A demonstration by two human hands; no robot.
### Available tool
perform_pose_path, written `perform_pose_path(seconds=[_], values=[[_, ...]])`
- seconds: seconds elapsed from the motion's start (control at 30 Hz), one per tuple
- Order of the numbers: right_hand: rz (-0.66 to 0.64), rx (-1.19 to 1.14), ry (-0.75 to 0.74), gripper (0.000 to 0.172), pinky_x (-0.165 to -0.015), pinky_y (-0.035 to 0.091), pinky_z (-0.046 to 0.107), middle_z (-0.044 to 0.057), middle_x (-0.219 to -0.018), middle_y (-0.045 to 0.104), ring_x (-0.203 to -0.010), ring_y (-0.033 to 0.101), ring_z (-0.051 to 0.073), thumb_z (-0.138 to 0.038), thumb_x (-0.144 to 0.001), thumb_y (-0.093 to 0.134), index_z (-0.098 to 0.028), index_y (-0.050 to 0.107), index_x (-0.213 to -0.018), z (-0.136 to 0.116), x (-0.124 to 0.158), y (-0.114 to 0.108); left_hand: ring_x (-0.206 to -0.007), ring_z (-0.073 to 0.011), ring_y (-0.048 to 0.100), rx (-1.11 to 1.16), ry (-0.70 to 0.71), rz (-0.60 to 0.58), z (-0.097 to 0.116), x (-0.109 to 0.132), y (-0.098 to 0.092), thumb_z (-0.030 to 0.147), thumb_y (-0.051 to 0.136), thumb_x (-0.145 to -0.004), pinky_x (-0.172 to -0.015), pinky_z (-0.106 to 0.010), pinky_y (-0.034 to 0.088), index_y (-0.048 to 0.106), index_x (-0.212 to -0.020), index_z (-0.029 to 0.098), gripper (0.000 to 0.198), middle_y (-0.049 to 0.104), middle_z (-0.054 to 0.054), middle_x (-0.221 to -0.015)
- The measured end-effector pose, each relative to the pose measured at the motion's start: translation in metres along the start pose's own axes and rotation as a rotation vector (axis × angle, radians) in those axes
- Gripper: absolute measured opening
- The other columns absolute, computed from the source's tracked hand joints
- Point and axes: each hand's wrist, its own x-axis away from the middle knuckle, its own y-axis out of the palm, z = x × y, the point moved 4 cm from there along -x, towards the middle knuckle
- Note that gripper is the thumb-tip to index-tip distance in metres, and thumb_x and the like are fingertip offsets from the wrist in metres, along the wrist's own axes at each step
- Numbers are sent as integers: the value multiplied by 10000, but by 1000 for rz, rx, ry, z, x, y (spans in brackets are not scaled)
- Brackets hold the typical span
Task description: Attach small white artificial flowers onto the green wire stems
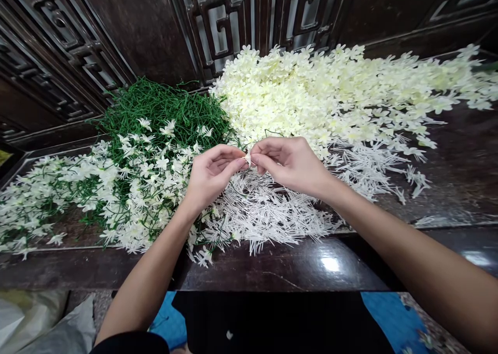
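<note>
Between both sets of fingertips is a small white artificial flower [248, 158], mostly covered by them. My left hand [216, 175] is closed in a pinch on its left side. From the right, my right hand [293, 162] pinches it too. A thin green stem [274, 132] curves just above my right hand; whether it joins the flower I cannot tell. Under the hands lies a heap of thin white plastic pieces [268, 214]. Loose pale cream petals [295, 89] are piled behind. To the left are green plastic stems [167, 107] and white flowers on stems [151, 188].
Everything lies on a dark polished wooden bench [272, 276] backed by a carved lattice panel [221, 22]. More thin white pieces [369, 167] spread rightwards. Plastic bags [50, 323] sit at lower left, and blue material [392, 317] shows below the bench edge.
</note>
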Motion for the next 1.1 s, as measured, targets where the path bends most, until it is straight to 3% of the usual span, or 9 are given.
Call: perform_pose_path(seconds=[0.27,0.5,0.6,0.67,0.73,0.8,0.9,1.1], values=[[-10,91,-59,117,-595,488,334,22,-705,639,-622,560,143,-228,-883,585,-179,661,-808,-3,0,-1,-796,-132,706,-108,61,9,4,0,-1,159,719,-793,-767,-266,619,733,-861,163,69,756,-50,-877],[-18,83,-37,139,-626,515,366,34,-728,657,-638,587,159,-259,-894,590,-180,692,-843,-1,1,0,-806,-136,699,-117,47,-25,5,1,0,159,700,-803,-808,-299,619,713,-893,164,90,751,-48,-890],[8,7,22,187,-736,559,394,75,-898,697,-792,653,192,-289,-878,639,-161,688,-1006,1,0,-1,-795,-126,683,-109,67,17,4,0,-3,169,719,-788,-796,-287,610,681,-877,172,97,727,-31,-872],[1,-8,69,393,-860,558,436,113,-1131,680,-995,653,236,-318,-862,672,-167,621,-1221,3,-1,-1,-786,-120,668,-97,86,47,4,0,-4,177,726,-779,-779,-272,600,650,-859,178,111,705,-22,-855],[-46,13,97,512,-947,527,478,122,-1285,624,-1130,610,265,-338,-843,697,-188,571,-1315,4,-1,0,-769,-116,653,-89,91,32,3,0,-4,170,722,-776,-760,-265,590,632,-837,180,110,685,-17,-829],[-102,27,89,396,-950,520,497,114,-1227,656,-1097,623,267,-347,-844,693,-183,651,-1202,5,-1,3,-757,-112,639,-85,86,1,3,0,-2,154,709,-780,-745,-261,579,631,-828,178,95,670,-16,-815],[-90,4,45,198,-864,545,473,87,-972,719,-902,668,235,-338,-859,675,-167,722,-947,5,-1,3,-757,-109,627,-81,66,0,2,0,-1,148,707,-786,-735,-256,567,631,-835,174,94,655,-13,-814],[-24,40,71,106,-766,561,444,80,-863,731,-794,683,224,-266,-827,704,-162,718,-839,7,-3,-3,-848,-152,660,-261,47,-52,-8,0,0,175,662,-831,-751,-280,570,610,-961,184,140,692,-50,-936]])
